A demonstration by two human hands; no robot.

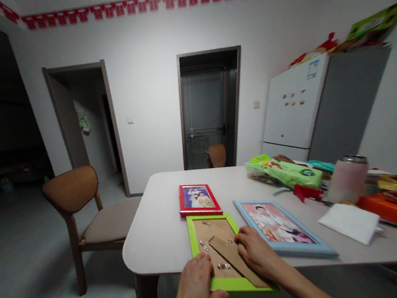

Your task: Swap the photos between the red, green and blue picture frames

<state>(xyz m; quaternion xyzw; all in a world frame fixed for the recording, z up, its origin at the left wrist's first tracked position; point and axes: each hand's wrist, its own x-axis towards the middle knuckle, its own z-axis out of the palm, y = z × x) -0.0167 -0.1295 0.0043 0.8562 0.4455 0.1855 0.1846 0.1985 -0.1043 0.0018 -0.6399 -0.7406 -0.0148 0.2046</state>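
Observation:
A lime-green picture frame lies face down at the near edge of the table, its brown backing board and several small metal clips showing. A brown stand leg slants across the backing. My left hand grips the frame's lower left side, fingers over the edge and thumb near the bottom bar. Over the right side bends my right hand, its fingers closed at the frame's edge beside a clip; their tips are partly hidden. A red picture frame and a light-blue picture frame lie face up close by.
On the right of the white table are a green wipes pack, a pink bottle, white tissue and an orange box. A wooden chair stands left. Behind are a fridge and two doorways.

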